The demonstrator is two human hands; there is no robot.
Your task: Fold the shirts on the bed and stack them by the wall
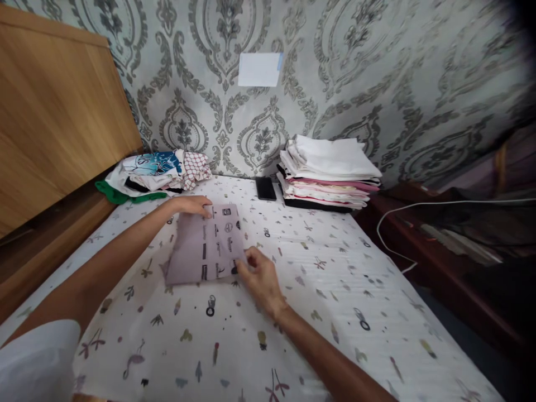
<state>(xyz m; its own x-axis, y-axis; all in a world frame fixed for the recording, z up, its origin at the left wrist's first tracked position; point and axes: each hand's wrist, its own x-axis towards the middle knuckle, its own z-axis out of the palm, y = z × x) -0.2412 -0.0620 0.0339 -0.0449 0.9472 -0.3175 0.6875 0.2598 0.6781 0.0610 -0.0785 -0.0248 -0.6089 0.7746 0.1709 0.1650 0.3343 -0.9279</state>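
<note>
A folded mauve garment point(188, 245) with rows of black printed logos lies flat on the patterned white sheet point(293, 312). At its far edge, near the upper left corner, my left hand point(193, 205) is closed on the cloth, the thumb on top. My right hand point(260, 276) pinches the near right corner between thumb and curled fingers. Whether the cloth there is lifted off the sheet, I cannot tell.
Against the wall stand a neat stack of folded clothes point(330, 162) at right and a looser pile of clothes point(163, 170) at left. Between them lies a black phone point(266, 188). A wooden cabinet point(62, 111) borders the left; a white cable point(389, 215) runs along the right.
</note>
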